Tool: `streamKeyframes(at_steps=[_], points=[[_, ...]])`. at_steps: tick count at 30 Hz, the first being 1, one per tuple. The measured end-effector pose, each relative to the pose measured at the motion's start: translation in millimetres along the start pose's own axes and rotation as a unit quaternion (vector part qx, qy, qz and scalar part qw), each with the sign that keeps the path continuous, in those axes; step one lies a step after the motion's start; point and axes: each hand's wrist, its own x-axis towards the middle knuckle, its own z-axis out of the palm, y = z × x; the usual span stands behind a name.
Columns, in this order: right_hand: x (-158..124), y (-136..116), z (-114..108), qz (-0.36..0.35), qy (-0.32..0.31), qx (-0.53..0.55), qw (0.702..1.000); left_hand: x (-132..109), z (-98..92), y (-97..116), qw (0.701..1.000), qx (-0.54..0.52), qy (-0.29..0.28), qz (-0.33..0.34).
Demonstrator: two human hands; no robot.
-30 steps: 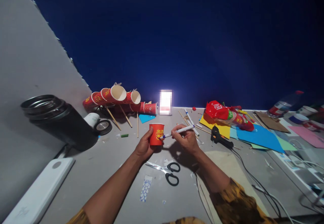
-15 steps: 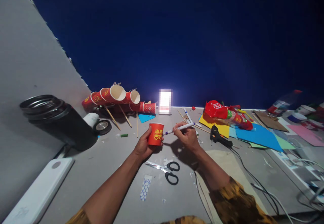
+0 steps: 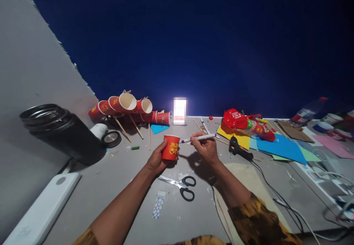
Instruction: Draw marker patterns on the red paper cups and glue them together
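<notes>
My left hand (image 3: pixel 157 159) is wrapped round a small red paper cup (image 3: pixel 170 147) with a gold emblem, held upright just above the grey table (image 3: pixel 116 186). My right hand (image 3: pixel 205 149) pinches a white marker pen (image 3: pixel 198 138) that lies almost level, its tip just right of the cup's rim. A pair of black-handled scissors (image 3: pixel 181 186) lies on the table below both hands.
A black glue gun (image 3: pixel 238 150) with its cable lies right of my right hand, beside coloured paper sheets (image 3: pixel 279 147) and a red plastic bag (image 3: pixel 243 124). Red cups on sticks (image 3: pixel 128 106) lean at the back left. A black flask (image 3: pixel 62 132) lies at left.
The pen tip has lifted from the cup's side up to near its rim, and the pen has levelled out. The cup stays in my left hand.
</notes>
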Motion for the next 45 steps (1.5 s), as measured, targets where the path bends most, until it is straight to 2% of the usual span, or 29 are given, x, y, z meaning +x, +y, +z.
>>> streamKeyframes(at_steps=[9, 15, 21, 27, 38, 45], points=[[-1.3, -3.4, 1.2, -0.009, -0.002, 0.003, 1.0, -0.3, 4.2, -5.3, 0.996, 0.068, -0.012, 0.063], [-2.5, -7.7, 2.6, -0.008, -0.027, 0.01, 1.0, -0.5, 4.2, -8.6, 0.992, 0.086, 0.002, 0.093], [-5.1, -7.1, 2.5, -0.005, -0.063, 0.018, 0.998, 2.0, 2.1, -9.2, 0.993, 0.078, -0.001, 0.092], [-5.2, -4.1, 3.4, -0.003, -0.015, 0.024, 1.0, -0.3, 5.1, -8.6, 0.992, 0.083, -0.001, 0.094], [-4.3, -5.2, 1.3, -0.003, -0.089, -0.014, 0.996, 0.9, 4.7, -8.3, 0.994, 0.064, -0.005, 0.085], [-4.0, -6.4, 0.0, 0.005, -0.06, 0.012, 0.998, 0.6, 4.8, -7.0, 0.997, 0.05, -0.001, 0.063]])
